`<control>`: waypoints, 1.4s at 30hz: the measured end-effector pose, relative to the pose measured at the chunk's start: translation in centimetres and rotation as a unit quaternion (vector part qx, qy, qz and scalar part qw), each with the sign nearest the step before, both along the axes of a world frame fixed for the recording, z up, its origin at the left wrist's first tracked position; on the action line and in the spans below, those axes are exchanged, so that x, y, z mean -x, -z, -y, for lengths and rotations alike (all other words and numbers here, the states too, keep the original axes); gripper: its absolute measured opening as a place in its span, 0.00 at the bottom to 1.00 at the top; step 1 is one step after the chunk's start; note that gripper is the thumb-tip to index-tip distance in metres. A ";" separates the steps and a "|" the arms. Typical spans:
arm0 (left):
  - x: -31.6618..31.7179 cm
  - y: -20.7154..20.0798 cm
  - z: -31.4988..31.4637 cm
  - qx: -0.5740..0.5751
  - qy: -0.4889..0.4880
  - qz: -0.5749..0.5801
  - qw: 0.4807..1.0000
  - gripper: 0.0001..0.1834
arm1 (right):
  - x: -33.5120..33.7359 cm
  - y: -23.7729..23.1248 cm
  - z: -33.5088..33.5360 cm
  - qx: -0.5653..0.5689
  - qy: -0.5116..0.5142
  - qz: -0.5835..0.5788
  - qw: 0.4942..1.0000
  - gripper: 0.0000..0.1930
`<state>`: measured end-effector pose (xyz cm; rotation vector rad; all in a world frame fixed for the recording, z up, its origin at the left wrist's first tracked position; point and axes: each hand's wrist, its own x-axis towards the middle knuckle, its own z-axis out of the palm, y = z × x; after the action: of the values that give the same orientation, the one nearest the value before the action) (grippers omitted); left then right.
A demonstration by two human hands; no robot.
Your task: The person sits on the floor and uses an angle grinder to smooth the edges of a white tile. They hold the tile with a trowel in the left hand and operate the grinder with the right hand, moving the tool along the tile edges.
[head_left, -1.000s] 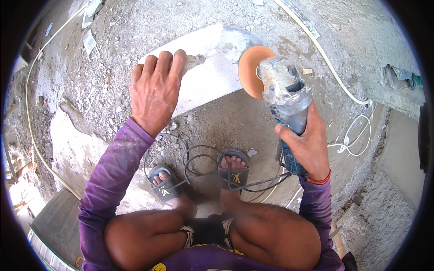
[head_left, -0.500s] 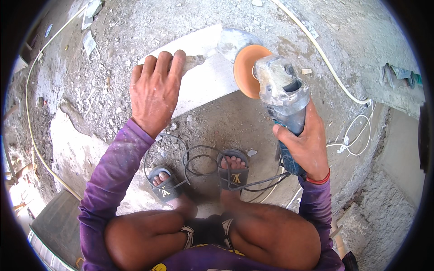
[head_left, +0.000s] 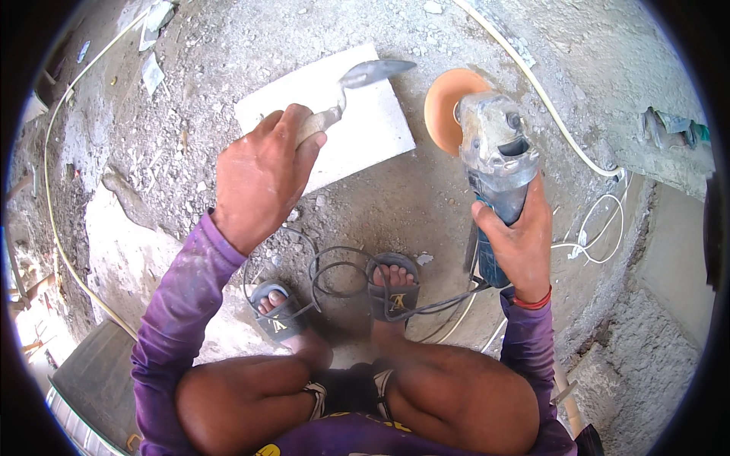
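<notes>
My left hand (head_left: 262,171) is closed around the wooden handle of a pointed trowel (head_left: 372,74). The trowel's metal blade points to the right, over the far part of a white tile (head_left: 365,129) lying on the rubble. In my right hand (head_left: 521,243) is an angle grinder (head_left: 498,144), gripped by its dark blue body. Its orange disc (head_left: 445,114) faces left and stands apart from the tile's right edge. A dark power cord (head_left: 449,304) runs from the grinder's rear and loops across the ground by my feet.
Crushed rubble (head_left: 205,68) covers the ground beyond the tile. A pale hose (head_left: 540,83) curves along the right, near a coiled white cord (head_left: 608,228). My sandalled feet (head_left: 391,285) stand close to the black cord loops. A dark container (head_left: 99,380) sits at lower left.
The grinder has moved right, away from the tile. The trowel has tipped up and its blade now shows side-on, away from the disc; my left hand has turned and come slightly nearer.
</notes>
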<state>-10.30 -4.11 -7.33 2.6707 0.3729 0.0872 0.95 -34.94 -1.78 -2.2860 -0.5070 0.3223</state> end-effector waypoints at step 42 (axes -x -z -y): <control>0.2 -3.3 1.7 0.187 0.071 -0.013 0.980 0.17 | -1.3 1.6 -2.8 0.066 -0.068 0.056 0.994 0.32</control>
<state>-10.45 -5.80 -4.04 2.3173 0.1833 -0.0576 2.24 -32.17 -3.42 -2.4128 -0.7196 0.3022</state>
